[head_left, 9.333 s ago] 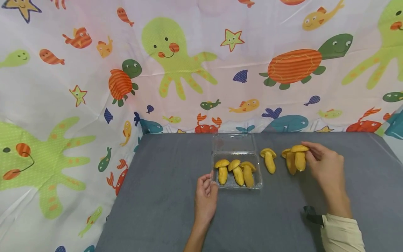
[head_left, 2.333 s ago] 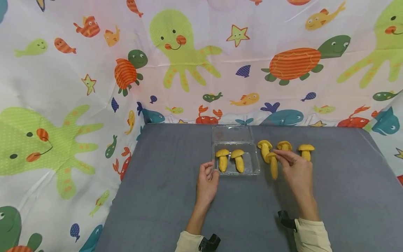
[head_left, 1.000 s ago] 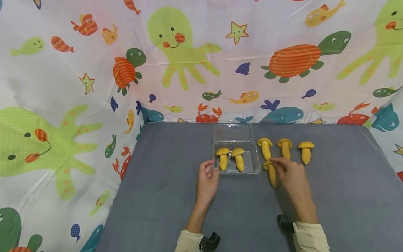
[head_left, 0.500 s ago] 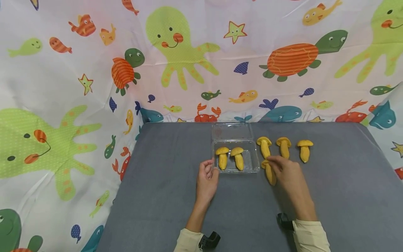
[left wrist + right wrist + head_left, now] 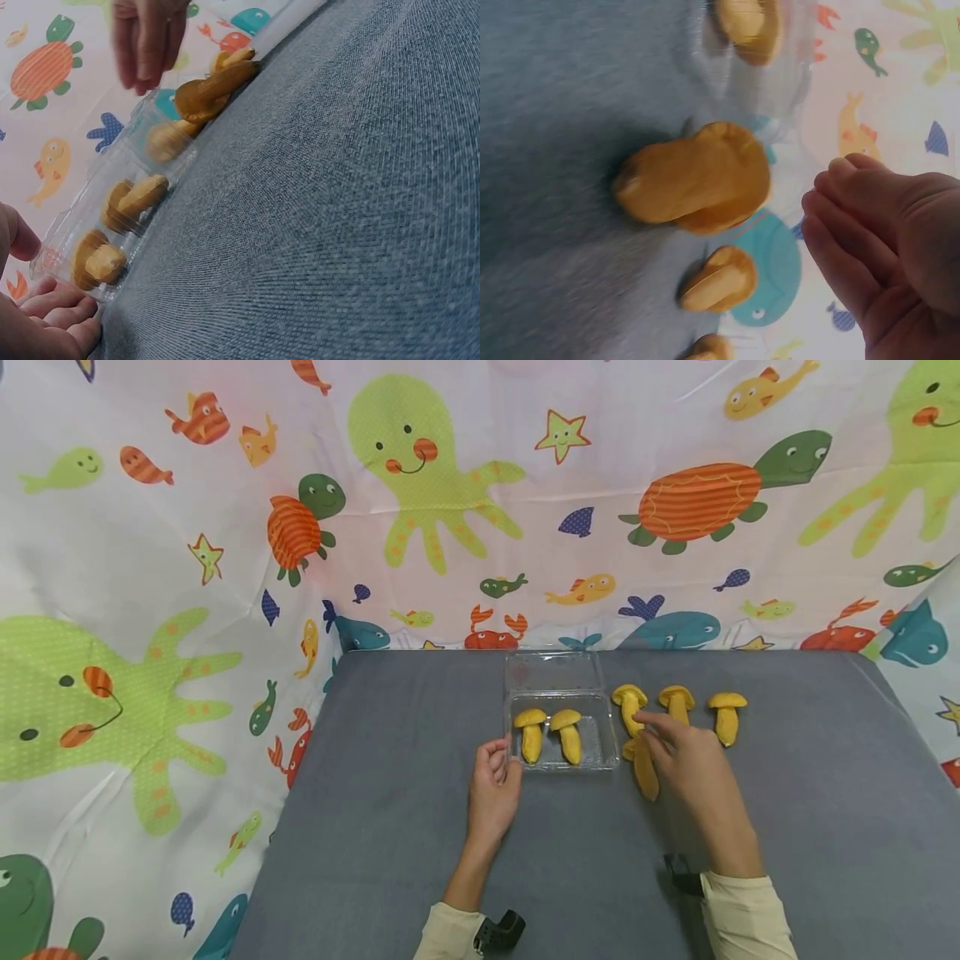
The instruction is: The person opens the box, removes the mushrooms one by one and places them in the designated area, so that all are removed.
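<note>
A clear plastic clamshell box (image 5: 600, 760) lies with its lid folded back. Inside it are two yellow mushrooms, a left one (image 5: 532, 743) and a right one (image 5: 570, 745). My left hand (image 5: 492, 793) holds the box at its near left corner, thumb and fingertips against the wall. My right hand (image 5: 693, 768) hovers just over a mushroom (image 5: 645, 777) on the cloth right of the box, fingers close together and holding nothing. In the right wrist view, a gap shows between the fingers (image 5: 847, 240) and that mushroom (image 5: 690, 180).
Behind the right hand lie a left mushroom (image 5: 629, 697), a middle one (image 5: 677, 697) partly covered by the hand, and a right one (image 5: 727, 718). Grey cloth (image 5: 375, 777) covers the table. A printed sea-animal curtain (image 5: 465, 443) stands behind and at the left.
One mushroom has left the box; the right hand carried it rightward, laid it before the others, let go and rose slightly. The mushroom held earlier now lies in the row. Left hand stays put.
</note>
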A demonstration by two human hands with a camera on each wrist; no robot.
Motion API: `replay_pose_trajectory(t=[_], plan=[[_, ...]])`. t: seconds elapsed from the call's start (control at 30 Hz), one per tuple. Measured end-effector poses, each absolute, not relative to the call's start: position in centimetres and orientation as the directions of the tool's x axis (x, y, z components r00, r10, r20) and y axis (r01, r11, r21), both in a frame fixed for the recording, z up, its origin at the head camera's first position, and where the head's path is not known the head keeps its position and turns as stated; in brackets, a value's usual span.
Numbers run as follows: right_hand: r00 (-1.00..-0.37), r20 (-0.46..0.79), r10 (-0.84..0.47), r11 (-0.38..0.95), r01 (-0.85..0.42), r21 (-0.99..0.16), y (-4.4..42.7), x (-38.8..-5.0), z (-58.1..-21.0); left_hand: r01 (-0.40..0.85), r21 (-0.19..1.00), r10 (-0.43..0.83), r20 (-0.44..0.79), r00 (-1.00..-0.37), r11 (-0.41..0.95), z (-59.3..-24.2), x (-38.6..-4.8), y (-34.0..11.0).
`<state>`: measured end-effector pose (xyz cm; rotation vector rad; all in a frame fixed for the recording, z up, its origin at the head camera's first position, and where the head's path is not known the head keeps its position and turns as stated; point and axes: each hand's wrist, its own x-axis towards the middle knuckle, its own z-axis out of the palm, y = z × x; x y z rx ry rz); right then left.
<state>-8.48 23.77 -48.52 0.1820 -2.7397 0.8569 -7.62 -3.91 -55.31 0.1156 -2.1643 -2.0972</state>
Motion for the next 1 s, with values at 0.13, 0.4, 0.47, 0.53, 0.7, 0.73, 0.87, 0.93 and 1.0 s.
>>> replay_pose_trajectory(t=[0.13,0.4,0.47,0.53,0.7,0.73,0.87,0.93,1.0], plan=[[-0.944,0.32,-0.082,0.803,-0.253,-0.539,22.8,-9.4,-47.7,0.039,0.998,-0.15,0.045,-0.988,0.044,-55.3,-7.7,-4.0],[-0.926,0.281,-0.254,0.803,-0.363,-0.473,20.4,-11.1,-46.4,0.037,0.998,-0.154,0.043,-0.987,0.043,-55.4,-7.6,-4.0],[-0.924,0.258,-0.283,0.809,-0.375,-0.453,19.9,-11.5,-46.4,0.039,0.999,-0.152,0.044,-0.987,0.035,-55.5,-7.6,-3.9],[-0.927,0.227,-0.3,0.819,-0.372,-0.437,19.5,-11.7,-46.5,0.039,0.999,-0.145,0.042,-0.988,0.024,-55.6,-7.6,-3.8],[-0.931,0.169,-0.324,0.826,-0.366,-0.429,18.6,-12.3,-47.0,0.036,0.999,-0.148,0.037,-0.988,0.012,-55.6,-7.6,-3.7],[-0.929,0.165,-0.33,0.825,-0.369,-0.428,18.4,-12.4,-47.1,0.035,0.999,-0.152,0.037,-0.988,0.014,-55.6,-7.6,-3.7],[-0.921,0.172,-0.351,0.827,-0.39,-0.405,18.0,-13.0,-47.5,0.034,0.999,-0.158,0.037,-0.987,0.021,-55.6,-7.5,-3.8],[-0.912,0.186,-0.367,0.819,-0.411,-0.401,17.9,-13.3,-47.7,0.041,0.999,-0.155,0.043,-0.987,0.017,-55.5,-7.5,-3.8],[-0.903,0.19,-0.385,0.809,-0.43,-0.401,17.7,-13.5,-47.9,0.046,0.999,-0.153,0.047,-0.987,0.009,-55.3,-7.6,-3.8]])
